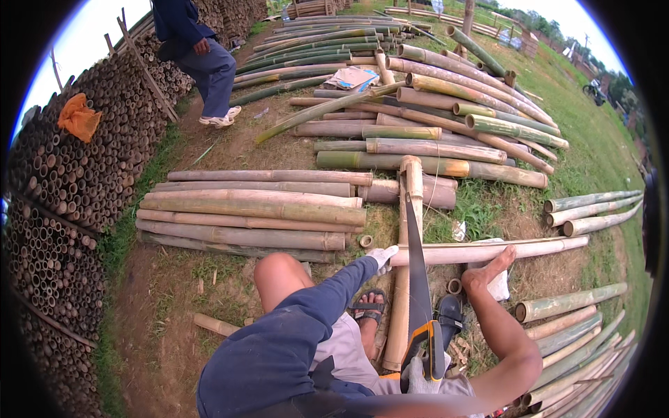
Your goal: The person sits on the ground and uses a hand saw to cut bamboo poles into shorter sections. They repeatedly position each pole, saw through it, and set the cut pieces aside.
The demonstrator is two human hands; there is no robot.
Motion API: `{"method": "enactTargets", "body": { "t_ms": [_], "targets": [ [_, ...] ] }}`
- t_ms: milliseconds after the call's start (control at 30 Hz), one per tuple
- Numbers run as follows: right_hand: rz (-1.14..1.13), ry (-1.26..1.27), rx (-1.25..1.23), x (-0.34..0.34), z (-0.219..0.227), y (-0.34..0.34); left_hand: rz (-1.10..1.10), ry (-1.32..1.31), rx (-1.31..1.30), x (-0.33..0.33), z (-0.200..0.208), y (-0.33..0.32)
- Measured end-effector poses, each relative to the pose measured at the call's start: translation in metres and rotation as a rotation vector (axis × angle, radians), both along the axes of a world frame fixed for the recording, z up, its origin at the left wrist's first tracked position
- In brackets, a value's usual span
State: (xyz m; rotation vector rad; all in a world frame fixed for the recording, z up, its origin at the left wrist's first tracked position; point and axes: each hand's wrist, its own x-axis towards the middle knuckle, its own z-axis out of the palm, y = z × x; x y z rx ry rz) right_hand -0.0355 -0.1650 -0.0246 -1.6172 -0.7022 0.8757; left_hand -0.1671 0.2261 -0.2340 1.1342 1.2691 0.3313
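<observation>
My right hand (pixel 420 376), in a pale glove, is closed round the orange and black handle of a handsaw (pixel 417 282). Its long blade points away from me and crosses beside the near end of a bamboo pole (pixel 533 250); whether the teeth touch the pole I cannot tell. At that pole's left end my gloved left hand (pixel 382 258) grips it, fingers partly hidden. The pole lies crosswise over a thick bamboo support (pixel 398 317) that runs from my legs outward. My bare right foot (pixel 490 270) presses on the pole, right of the blade.
Several cut bamboo lengths (pixel 251 209) lie ahead on the left. Larger bamboo piles (pixel 432 150) spread beyond, and more poles (pixel 571 348) lie at the right. A tall stack of bamboo (pixel 63 188) lines the left side. Another person (pixel 202 59) stands at the upper left.
</observation>
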Motion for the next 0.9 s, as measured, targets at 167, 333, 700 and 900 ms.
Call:
{"method": "enactTargets", "body": {
  "t_ms": [167, 333, 700, 900],
  "targets": [
    [0.087, -0.123, -0.064, -0.002, 0.008, 0.008, 0.041, -0.211, -0.5, 0.0, 0.006, 0.013],
    [0.155, -0.339, 0.002, -0.006, 0.001, 0.013, -0.03, -0.371, -0.749, -0.011, 0.0, 0.026],
    [0.204, -0.387, -0.008, -0.011, 0.003, 0.026, -0.05, -0.332, -0.745, -0.009, 0.022, 0.011],
    [0.236, -0.479, 0.024, -0.01, -0.003, 0.031, -0.004, -0.328, -0.771, -0.008, 0.024, 0.011]
  ]
}}
